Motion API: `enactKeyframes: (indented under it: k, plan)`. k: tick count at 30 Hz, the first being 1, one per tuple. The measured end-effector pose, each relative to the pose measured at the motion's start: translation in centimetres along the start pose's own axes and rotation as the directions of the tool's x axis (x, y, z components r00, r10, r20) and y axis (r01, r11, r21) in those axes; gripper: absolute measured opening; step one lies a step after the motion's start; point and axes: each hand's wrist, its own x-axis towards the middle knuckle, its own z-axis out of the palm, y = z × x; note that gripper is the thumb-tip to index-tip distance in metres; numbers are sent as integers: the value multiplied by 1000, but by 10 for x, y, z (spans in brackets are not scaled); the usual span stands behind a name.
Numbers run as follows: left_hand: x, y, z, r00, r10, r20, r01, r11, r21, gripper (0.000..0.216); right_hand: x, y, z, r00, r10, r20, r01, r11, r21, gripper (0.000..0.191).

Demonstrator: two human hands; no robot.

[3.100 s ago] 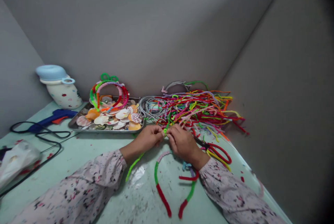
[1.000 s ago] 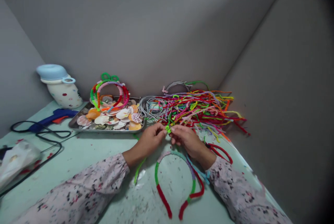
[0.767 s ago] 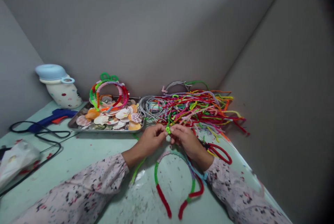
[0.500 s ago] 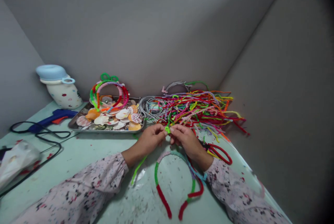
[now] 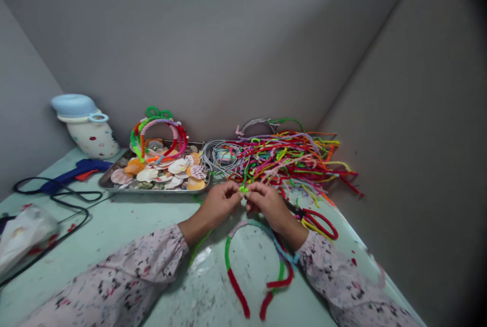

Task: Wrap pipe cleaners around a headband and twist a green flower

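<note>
Between fingers (image 5: 233,189), one green pipe cleaner (image 5: 244,190)

Shells (image 5: 178,166) in tray (image 5: 152,192), glue gun (image 5: 63,181) left, pipe cleaners (image 5: 291,158) right; headband (image 5: 227,254) in front

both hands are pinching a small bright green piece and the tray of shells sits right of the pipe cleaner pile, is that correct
No, the side is wrong: the head view shows the tray of shells left of the pipe cleaner pile. The left hand and right hand do pinch a small bright green piece.
</note>
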Motion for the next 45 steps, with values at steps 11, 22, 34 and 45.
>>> enactKeyframes:
  k: [11, 22, 34, 45]
  plan:
    - [-3, -1, 1, 993, 76, -85, -63, 987, 147, 16, -3, 6, 8, 988, -107, -108, 86, 978, -188, 9]
    - [-3, 5, 3, 996, -4, -84, 3, 1000, -14, 16, -5, 2, 10, 977, -161, -139, 137, 977, -166, 10]
    - [1, -2, -1, 1000, -6, -3, 6, 995, -95, 21, -5, -4, 6, 992, -62, -114, 61, 998, -11, 11]
    - [3, -2, 0, 991, -24, -129, 7, 991, -137, 20, -6, -1, 10, 998, -54, 27, 58, 989, -134, 13]
